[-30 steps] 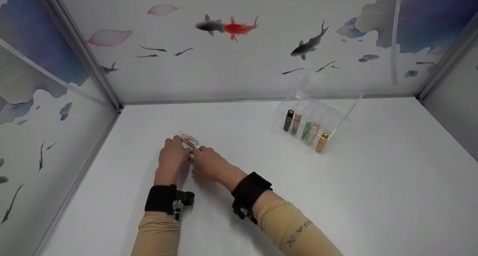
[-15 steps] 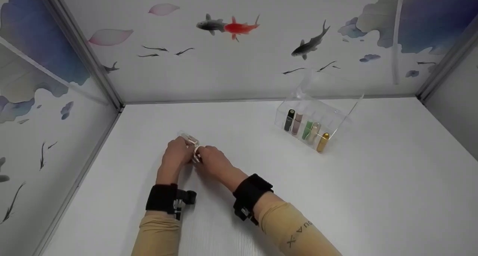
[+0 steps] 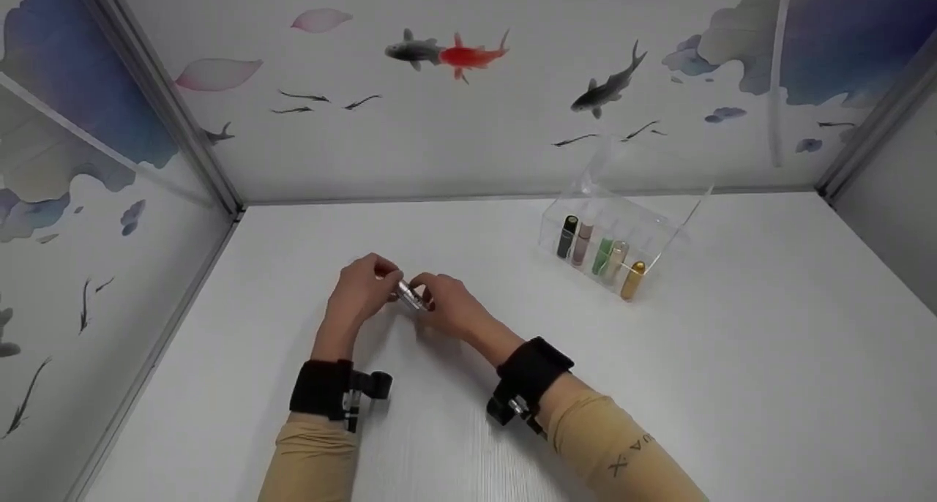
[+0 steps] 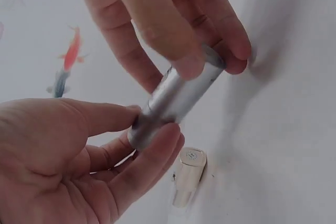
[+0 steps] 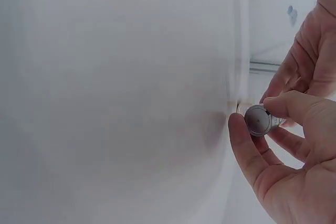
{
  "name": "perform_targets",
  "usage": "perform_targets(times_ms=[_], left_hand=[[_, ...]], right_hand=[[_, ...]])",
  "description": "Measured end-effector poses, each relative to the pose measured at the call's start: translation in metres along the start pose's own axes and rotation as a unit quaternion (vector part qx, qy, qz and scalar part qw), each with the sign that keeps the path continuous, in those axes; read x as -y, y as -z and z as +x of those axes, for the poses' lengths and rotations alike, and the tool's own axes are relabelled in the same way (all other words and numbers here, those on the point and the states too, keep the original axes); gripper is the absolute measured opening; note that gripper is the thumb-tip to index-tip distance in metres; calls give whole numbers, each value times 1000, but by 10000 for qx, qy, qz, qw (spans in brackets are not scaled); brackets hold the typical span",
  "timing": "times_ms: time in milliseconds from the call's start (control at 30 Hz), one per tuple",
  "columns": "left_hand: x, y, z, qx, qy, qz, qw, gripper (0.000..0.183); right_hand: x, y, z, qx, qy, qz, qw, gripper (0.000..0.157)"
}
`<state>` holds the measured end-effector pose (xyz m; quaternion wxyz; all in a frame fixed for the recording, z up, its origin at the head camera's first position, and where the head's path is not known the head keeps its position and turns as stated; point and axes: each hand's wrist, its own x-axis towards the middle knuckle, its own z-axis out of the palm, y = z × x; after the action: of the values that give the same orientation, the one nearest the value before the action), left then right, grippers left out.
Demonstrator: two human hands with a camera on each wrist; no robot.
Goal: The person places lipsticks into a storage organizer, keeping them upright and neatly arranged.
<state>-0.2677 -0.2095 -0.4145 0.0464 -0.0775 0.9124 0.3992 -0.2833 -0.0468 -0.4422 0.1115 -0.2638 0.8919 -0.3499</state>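
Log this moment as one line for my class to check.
left hand: pinches silver tube | right hand: pinches its other end | table: pale tube | clear case: five tubes

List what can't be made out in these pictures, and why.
Left wrist: parts of the silver tube, covered by the left hand and right hand.
Left wrist: the badge on the loose gold tube, too small.
Right wrist: part of the left hand, cut off by the right edge.
Head: any lettering on the tubes in the clear box, too small.
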Motion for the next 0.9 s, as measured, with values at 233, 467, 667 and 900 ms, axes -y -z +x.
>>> perform_targets(times_ms=[233, 467, 667, 900], left_hand=[[-17, -9, -3, 263, -656, -392, 9967, 29], [-30, -13, -10, 876, -1200, -638, 9868, 26], [-44, -21, -19, 1020, -1524, -511, 9817, 21], [-57, -37, -21, 428, -2081, -682, 9748, 25]], right_hand=[[-27, 33, -24, -222, 185, 782, 9965, 39], [-38, 67, -54, -444, 428, 970, 9934, 34], [-37, 86, -75, -631, 884, 299, 9936, 33], [-40, 87, -81, -893, 1042, -64, 9905, 29]])
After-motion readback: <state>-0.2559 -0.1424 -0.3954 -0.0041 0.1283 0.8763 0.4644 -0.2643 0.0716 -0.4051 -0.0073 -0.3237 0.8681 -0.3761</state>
